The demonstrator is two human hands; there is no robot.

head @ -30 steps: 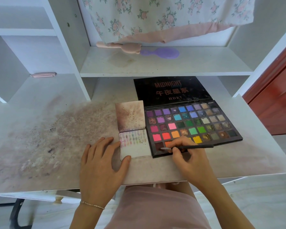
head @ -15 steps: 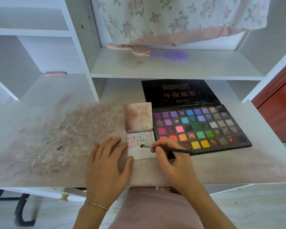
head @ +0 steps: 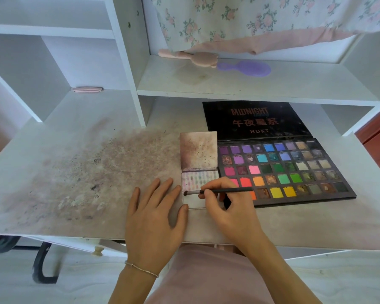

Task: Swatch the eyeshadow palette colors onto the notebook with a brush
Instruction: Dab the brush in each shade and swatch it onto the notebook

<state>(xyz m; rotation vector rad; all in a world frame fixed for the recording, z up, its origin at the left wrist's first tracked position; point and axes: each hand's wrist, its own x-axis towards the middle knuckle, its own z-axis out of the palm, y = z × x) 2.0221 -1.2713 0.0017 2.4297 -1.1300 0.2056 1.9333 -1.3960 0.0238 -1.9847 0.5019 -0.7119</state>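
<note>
A pink-clad lap (head: 208,279) is seen at the bottom edge, below the front of a white desk (head: 316,227) whose surface is heavily stained with pinkish-brown powder on its left half. The left hand (head: 154,218), with a thin bracelet (head: 140,269) at the wrist, is laid flat and released on the desk, fingers spread, its thumb touching the lower left edge of a small open notebook (head: 194,201). The right hand (head: 226,207) is closed around a thin dark brush (head: 219,191), held almost level, with the bristle tip resting at the left side of the notebook's lower page. Rows of small pastel swatches are seen across the top of that page; the flipped-up cover behind it is smudged brown. Just to the right of the notebook, touching its edge, an open black eyeshadow palette (head: 283,172) is laid flat, filled with rows of purple, blue, pink, green, orange and yellow pans. Its lid, printed "MIDNIGHT" and "HDKT", is folded back toward the shelving. On the white shelf (head: 250,86) above, a pink hairbrush (head: 191,57) and a purple hairbrush (head: 246,68) are lying end to end. A floral cloth (head: 250,18) with a pink border is hung behind them.
</note>
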